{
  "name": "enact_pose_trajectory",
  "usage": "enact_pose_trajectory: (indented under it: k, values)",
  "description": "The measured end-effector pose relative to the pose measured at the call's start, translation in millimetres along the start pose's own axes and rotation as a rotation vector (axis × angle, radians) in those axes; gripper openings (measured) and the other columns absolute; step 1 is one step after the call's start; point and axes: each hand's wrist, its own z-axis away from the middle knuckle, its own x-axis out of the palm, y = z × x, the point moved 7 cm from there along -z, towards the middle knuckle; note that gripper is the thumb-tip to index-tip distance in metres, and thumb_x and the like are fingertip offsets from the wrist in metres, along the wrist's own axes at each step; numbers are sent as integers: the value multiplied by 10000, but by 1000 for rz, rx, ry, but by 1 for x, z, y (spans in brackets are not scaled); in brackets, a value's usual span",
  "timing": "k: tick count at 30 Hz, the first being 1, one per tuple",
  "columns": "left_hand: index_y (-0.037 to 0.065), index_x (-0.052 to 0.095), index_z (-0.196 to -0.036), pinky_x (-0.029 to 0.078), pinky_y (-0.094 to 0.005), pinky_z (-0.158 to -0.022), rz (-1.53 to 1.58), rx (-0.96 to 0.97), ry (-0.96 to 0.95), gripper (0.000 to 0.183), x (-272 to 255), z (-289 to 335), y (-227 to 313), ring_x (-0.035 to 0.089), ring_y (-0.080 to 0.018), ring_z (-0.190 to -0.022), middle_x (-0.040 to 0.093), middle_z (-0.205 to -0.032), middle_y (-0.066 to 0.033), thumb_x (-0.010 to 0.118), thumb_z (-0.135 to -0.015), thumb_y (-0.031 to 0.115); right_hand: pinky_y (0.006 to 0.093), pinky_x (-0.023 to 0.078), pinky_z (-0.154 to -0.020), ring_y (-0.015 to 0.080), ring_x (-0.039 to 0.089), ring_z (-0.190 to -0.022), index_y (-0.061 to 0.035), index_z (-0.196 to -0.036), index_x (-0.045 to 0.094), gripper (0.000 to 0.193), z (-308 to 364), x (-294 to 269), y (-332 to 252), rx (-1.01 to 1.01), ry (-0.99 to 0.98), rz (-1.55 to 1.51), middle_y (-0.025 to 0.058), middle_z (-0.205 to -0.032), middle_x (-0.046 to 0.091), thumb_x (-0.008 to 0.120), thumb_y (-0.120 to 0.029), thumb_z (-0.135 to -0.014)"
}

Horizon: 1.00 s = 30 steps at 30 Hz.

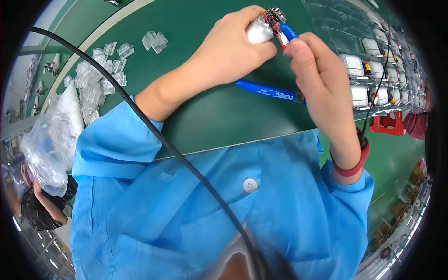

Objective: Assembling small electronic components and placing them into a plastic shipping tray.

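My left hand (238,44) closes round a small white rounded device (259,31) at the top of the bench. A dark circuit board (274,17) with thin red wires sticks out of its far end. Beside it, my right hand (322,74) pinches a blue rod-like tool end (289,31) close to the wires. A blue plastic handle (266,89) reaches out from behind that hand, over the green mat. Whether both blue parts belong to one tool is hidden by the hand. A red wrist strap (353,163) with a black cord circles my right wrist.
Clear plastic pieces (93,77) lie heaped at the left of the green bench (210,126), near a clear plastic bag (51,140). Clear trays (354,88) of white devices stand at the right. A black cable (158,133) crosses the view. Another person's arm (49,203) shows far left.
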Motion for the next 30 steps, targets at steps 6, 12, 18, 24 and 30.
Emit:
enact_pose_trajectory:
  k: [6,12,18,24,30]
  values:
    - [-6,585,-973,475,-344,-643,37,37,-16,328,1,3,-1,611,-267,-690,629,-768,-143,608,-687,153,213,222,-442,25,297,-516,-27,-829,547,359,-3,6,1,-82,-81,-83,-57,-596,354,409,-319,-986]
    - [-6,586,-927,470,-344,-617,63,-3,-75,285,1,3,1,605,-269,-656,620,-728,-142,607,-684,142,255,256,-449,94,300,-489,-27,-807,521,344,-4,5,-4,-148,-93,85,-6,-562,345,410,-299,-986]
    - [-11,588,-898,475,-359,-624,23,-34,-134,257,5,2,6,615,-312,-674,628,-730,-163,605,-684,130,388,350,-433,303,468,-462,-40,-829,427,222,15,6,-30,-326,72,745,129,-583,458,515,-211,-941]
    - [-7,587,-943,479,-367,-650,-104,2,-103,292,10,-1,5,619,-328,-717,635,-772,-177,612,-681,117,373,356,-438,280,476,-465,-33,-824,432,223,7,-1,-30,-456,41,728,118,-586,474,523,-204,-934]
    - [6,570,-991,476,-350,-654,6,102,-98,330,7,1,4,603,-273,-688,623,-783,-146,608,-678,104,294,316,-494,160,320,-495,-9,-770,530,330,-3,-17,-6,-255,-91,106,84,-570,400,457,-267,-964]
